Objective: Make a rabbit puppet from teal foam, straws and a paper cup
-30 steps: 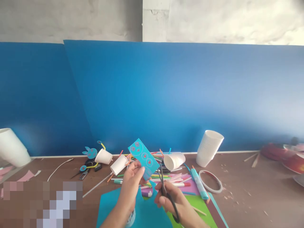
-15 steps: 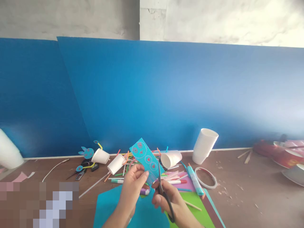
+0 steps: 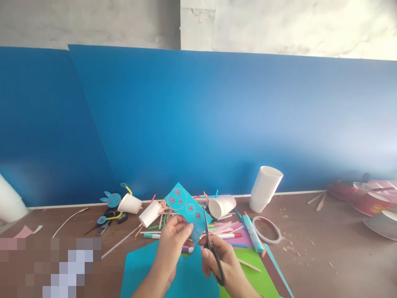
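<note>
- Over the table (image 3: 313, 260), clamps blue card (image 3: 186, 203) in left fingers (image 3: 186, 232), scissors (image 3: 209, 244) in right fingers (image 3: 221, 245).
- Shows white cups (image 3: 265, 191) nested, leaning.
- Shows red bowl (image 3: 370, 204), blurred inside.

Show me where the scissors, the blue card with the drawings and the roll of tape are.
Scissors (image 3: 209, 242): head view, near where blades meet handles.
Blue card (image 3: 185, 205): head view, middle of its drawn-on side.
Roll of tape (image 3: 278, 239): head view, right part of its ring.
</note>
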### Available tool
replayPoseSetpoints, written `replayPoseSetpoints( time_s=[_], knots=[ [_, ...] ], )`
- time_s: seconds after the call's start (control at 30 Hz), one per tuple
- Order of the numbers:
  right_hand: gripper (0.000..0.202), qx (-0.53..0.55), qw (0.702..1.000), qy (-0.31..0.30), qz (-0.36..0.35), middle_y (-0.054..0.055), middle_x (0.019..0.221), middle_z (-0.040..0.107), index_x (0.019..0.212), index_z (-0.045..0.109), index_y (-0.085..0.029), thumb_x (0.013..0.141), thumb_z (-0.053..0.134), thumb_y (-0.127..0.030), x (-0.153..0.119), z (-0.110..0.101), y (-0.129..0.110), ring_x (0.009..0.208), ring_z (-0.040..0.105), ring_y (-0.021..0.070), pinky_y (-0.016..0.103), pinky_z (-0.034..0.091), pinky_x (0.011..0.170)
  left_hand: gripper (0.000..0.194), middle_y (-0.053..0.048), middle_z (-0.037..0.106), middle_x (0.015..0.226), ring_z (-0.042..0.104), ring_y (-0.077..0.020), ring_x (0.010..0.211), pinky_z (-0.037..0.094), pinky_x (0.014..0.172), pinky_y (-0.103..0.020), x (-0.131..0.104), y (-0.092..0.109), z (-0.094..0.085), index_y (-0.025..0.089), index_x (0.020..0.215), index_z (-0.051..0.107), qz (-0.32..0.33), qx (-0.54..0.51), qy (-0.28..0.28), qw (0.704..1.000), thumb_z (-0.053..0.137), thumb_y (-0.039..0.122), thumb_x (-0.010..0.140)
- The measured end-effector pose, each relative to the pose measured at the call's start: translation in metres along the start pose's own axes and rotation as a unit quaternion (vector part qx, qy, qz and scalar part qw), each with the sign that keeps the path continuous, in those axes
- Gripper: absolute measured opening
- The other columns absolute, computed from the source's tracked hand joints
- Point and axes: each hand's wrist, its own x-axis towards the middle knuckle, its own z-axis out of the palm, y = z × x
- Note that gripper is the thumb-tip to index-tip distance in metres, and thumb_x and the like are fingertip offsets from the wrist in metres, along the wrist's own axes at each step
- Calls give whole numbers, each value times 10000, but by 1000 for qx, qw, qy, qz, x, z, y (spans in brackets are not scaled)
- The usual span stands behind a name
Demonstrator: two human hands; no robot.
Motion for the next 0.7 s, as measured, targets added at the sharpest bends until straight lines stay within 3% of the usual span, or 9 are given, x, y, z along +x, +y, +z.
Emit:
replayPoseSetpoints(
  time_s=[0.13,0.3,0.5,0.7],
  knots=[
    [468,-17,1000,-12,-3,-1,565,570,889,543,-137,745,629,-575,-1,-2,-4,483,512,98,172,331,400,280,47,560,550,500,-83,449,391,476,-193,4,-3,-4,182,720,484,-19,21,-7,1000,702,353,678],
    [501,-16,1000,-21,-1,-18,531,547,902,545,-138,740,611,-608,0,-4,-3,448,479,91,174,307,384,270,51,550,569,509,-89,486,414,489,-196,3,-3,-4,184,755,508,-20,13,1,1000,709,346,677],
    [495,-22,997,-78,20,12,624,592,959,544,-143,741,636,-578,-1,-7,-2,547,544,115,185,355,446,270,16,589,705,548,-115,595,478,530,-221,2,0,0,175,795,547,-4,-15,30,999,715,341,664],
    [508,-12,995,-87,45,-5,605,567,924,533,-146,706,666,-585,-4,-5,-6,523,513,97,191,362,464,311,1,588,757,566,-144,662,515,537,-247,4,0,-1,171,840,579,7,-1,83,997,715,361,636]
  ],
)
